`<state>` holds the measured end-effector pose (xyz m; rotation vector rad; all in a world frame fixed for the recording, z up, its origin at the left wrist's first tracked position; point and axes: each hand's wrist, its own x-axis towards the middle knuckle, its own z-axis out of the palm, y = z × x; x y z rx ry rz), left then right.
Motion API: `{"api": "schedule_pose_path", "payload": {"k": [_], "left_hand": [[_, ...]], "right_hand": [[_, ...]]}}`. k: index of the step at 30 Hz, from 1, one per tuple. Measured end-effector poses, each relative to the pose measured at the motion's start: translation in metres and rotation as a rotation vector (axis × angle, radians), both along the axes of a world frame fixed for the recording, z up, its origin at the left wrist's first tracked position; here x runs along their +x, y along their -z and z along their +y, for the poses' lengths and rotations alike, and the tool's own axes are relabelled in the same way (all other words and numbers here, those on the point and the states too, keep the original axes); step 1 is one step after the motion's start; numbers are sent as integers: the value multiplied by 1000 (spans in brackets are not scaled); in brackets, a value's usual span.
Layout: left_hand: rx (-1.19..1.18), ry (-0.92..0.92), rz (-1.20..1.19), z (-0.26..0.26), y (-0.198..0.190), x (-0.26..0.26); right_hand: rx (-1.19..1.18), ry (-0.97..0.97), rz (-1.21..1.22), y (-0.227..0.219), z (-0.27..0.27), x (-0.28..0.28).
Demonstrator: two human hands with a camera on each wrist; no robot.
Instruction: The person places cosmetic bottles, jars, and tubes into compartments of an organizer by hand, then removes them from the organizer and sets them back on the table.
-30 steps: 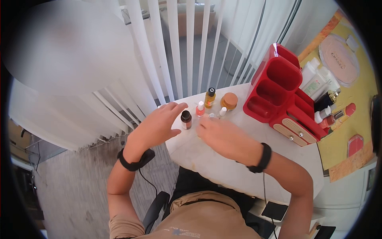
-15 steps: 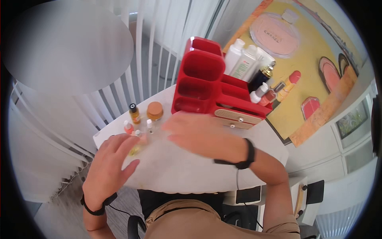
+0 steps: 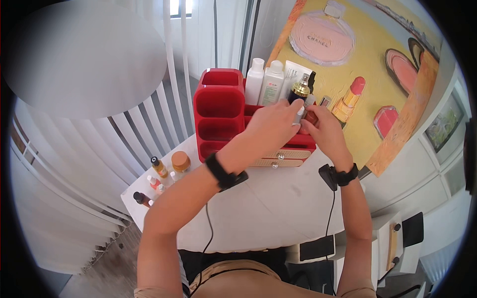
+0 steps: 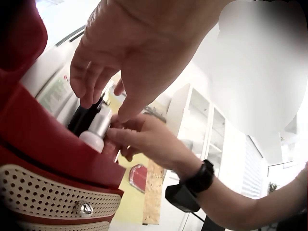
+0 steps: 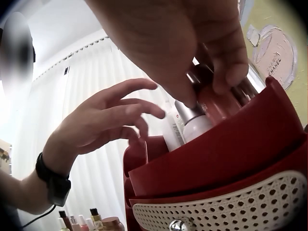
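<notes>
My right hand [image 3: 329,136] pinches a small reddish cosmetic bottle [image 5: 219,103] between thumb and fingers, at the right end of a red makeup organizer [image 5: 211,159]. Beside that bottle stands a white bottle with a silver cap [image 4: 94,139]. My left hand [image 3: 271,126] hovers over the organizer's tray, fingers loosely bent and holding nothing. In the head view it overlaps the silver cap; the right wrist view shows its fingertips apart from the bottles. A dark bottle with a gold pump [image 3: 299,88] rises just behind the left hand's fingers.
White bottles [image 3: 272,82] and a white tube [image 3: 295,74] stand at the organizer's back. Several small bottles, an amber one [image 3: 159,168] among them, and an orange-lidded jar [image 3: 180,161] sit at the table's left. A painted panel [image 3: 367,64] leans behind; a lampshade [image 3: 84,54] hangs upper left.
The head view has turned right. Both hands have moved from the small bottles on the left to the organizer's right end, where the right hand has taken hold of the reddish bottle.
</notes>
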<state>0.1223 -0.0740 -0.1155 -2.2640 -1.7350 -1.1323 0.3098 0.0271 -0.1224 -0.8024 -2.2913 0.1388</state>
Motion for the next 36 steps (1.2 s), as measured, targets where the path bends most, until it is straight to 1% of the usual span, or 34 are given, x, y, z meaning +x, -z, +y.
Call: {"api": "schedule_pose_path", "payload": {"k": [2,4,5,6,7,8,9,10,11,12,14,16,17,18,20,21,23,27,30,32,33,35,36], "left_hand": [[-29,32,52,25,6,7],[-10,56,34,46,12,7],[17,81,5,50,15,6],[-6,60,6,54,18,6],[74,93,-21,54,17,6],[155,121,-47,48,15,1],[209,86,-81,32,6,-4],[262,58,-112,16,-10,-6],[254,50,-103,-4,-24,-14],[252,48,-95,-28,-34,-27],[190,2,-86,-73,-40,-49],[39,-52,3,-107,-28,-73],[-115,-112,62,-120,-19,-83],[-270,-174,118,-129,-6,-93],[-402,-200,220,-133,29,-118],[-399,-213,218,-132,40,-125],[-600,-229,275,-129,55,-137],[-560,-210,332,-121,79,-148],[-573,-229,351,-119,82,-152],[-607,-189,371,-121,78,-154],[-609,-193,369,-123,76,-156],[-643,-229,269,-128,68,-158],[-642,-233,266,-131,64,-161]], "right_hand": [[26,-23,23,-1,3,0],[-200,-69,94,-11,-2,1],[-12,-54,122,-14,1,3],[-34,-31,191,-18,-1,6],[-57,-13,256,-26,-6,5],[-110,-35,307,-40,-24,5],[-25,-78,340,-40,-28,10],[-7,-118,380,-41,-37,14],[-45,-220,442,-42,-49,15],[-61,-225,444,-40,-63,17],[-158,-232,189,-38,-92,18],[-112,-438,93,-18,-108,1],[-150,-513,41,-6,-115,-11],[-187,-588,-12,7,-122,-23],[-246,-679,-64,38,-128,-49],[-240,-691,-67,50,-130,-62],[-373,-748,-135,69,-136,-86],[-418,-783,-162,85,-148,-125],[-397,-829,-130,97,-160,-148],[-395,-894,-80,102,-168,-160],[-397,-898,-81,103,-171,-163],[-339,-863,-131,106,-177,-168],[-338,-867,-134,107,-177,-170]]}}
